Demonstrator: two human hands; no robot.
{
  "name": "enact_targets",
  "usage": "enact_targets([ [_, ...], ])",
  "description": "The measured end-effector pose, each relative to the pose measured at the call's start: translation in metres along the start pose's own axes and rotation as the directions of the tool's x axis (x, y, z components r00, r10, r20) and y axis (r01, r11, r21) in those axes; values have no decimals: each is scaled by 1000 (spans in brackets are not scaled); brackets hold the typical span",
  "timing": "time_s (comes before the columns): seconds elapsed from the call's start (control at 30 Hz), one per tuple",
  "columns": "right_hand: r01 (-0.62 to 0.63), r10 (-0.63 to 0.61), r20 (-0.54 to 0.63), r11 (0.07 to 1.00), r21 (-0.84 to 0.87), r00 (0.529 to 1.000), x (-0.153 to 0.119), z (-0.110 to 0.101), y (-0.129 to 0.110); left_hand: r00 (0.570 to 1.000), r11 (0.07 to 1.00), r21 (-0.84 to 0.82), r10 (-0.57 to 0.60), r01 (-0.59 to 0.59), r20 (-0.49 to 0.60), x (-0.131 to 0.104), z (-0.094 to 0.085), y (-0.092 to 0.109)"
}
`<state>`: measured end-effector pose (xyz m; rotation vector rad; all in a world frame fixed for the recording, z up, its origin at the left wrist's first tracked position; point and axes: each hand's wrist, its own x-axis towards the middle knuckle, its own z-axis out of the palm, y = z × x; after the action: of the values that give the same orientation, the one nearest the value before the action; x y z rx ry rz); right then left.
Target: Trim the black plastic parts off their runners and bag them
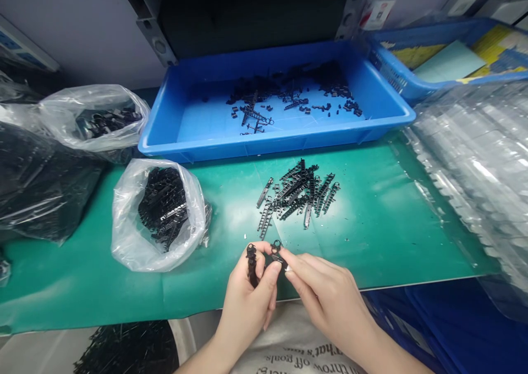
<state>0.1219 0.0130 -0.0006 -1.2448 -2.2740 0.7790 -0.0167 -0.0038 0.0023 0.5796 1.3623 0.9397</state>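
Note:
Near the front edge of the green mat (371, 236), my left hand (247, 291) is closed on black plastic parts. One dark strip (252, 264) stands upright between its fingers, and a small black part with a ring (276, 247) is pinched by its thumb and forefinger. My right hand (325, 286) meets that ringed part from the right, its thumb and forefinger pressed together at the part's edge. Beyond both hands lies a loose pile of black toothed strips (295, 192) on the mat.
Behind the pile, a blue tray (272, 148) holds scattered black pieces. Open plastic bags of black parts (124, 236) (61, 115) stand left. Clear plastic trays (490, 159) and a blue basket (391, 71) are at right. Below the mat's front edge sits a bin (185, 341) of dark pieces.

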Motion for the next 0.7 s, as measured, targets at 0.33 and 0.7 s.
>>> enact_targets([
  [0.33,-156,166,-25,962,223,986,-3,6,-2,959,928,271,278,-254,-53,11,-17,0],
  [0.7,-344,337,78,880,329,938,-2,-7,2,921,285,952,389,-113,-7,51,-14,18],
])
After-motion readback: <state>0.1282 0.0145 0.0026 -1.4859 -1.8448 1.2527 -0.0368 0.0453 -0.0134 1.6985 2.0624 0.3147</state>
